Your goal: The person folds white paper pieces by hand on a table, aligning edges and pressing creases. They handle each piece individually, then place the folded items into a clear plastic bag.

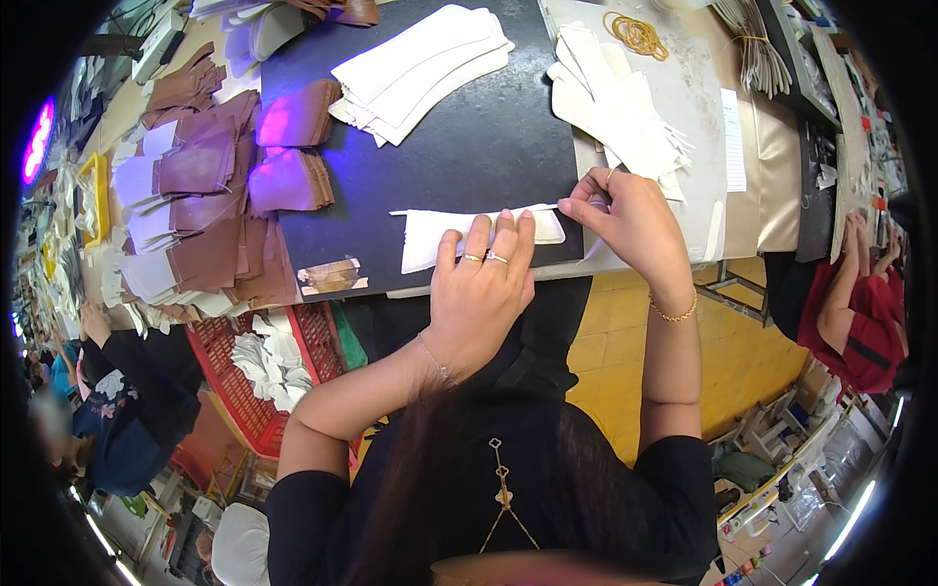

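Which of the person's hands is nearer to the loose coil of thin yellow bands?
The right hand: it sits nearer, below the yellow bands in the picture. The left hand is lower and further left, fingers on a flat white piece.

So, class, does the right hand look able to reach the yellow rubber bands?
Probably yes: nothing tall blocks the way; only flat white pieces lie between the right hand and the rubber bands.
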The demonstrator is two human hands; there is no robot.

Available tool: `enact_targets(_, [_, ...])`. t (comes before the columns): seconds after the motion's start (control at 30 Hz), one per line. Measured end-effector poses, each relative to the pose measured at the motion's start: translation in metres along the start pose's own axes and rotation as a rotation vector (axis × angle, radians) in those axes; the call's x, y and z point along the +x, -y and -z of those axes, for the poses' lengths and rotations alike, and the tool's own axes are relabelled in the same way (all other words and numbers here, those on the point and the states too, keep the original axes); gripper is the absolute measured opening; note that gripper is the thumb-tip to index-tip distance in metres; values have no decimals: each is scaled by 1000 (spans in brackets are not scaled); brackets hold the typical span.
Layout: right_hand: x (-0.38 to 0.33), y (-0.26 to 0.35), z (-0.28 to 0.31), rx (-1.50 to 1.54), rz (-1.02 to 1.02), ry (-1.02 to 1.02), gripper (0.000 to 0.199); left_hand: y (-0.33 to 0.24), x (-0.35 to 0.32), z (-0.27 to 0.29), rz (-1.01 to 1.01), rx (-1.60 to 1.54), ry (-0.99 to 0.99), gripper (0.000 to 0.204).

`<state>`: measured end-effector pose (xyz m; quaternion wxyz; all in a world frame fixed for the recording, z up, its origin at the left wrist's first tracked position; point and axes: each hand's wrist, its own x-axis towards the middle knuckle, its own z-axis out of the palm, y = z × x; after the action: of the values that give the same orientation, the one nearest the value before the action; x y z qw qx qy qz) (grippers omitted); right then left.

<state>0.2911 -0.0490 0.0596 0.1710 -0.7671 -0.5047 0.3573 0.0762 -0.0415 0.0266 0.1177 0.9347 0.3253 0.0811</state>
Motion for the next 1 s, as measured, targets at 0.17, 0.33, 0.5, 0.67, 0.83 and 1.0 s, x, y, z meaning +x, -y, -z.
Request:
enact_targets(0.17, [0, -3, 0, -24, -49, -8, 24, -1, 5, 0, -14, 9, -3, 67])
enact_targets(0.33, [-2, -5, -4, -56, -32, -30, 21, -1, 10, 3, -22, 16, -5, 69])
enact_targets(0.5, [-33, -9, -20, -203, 256, -286, 5, 1, 16, 7, -41, -23, 18, 69])
enact_targets(0.67, [-62, -19, -40, -450, 446, -366, 29, 5, 20, 13, -71, -51, 57, 68])
enact_targets(0.83, [-67, -21, -50, -436, 434, -378, 49, 7, 22, 16, -85, -54, 82, 68])
enact_targets(1.0, [-67, -17, -50, -484, 434, -354, 49, 8, 23, 18, -99, -63, 93, 67])
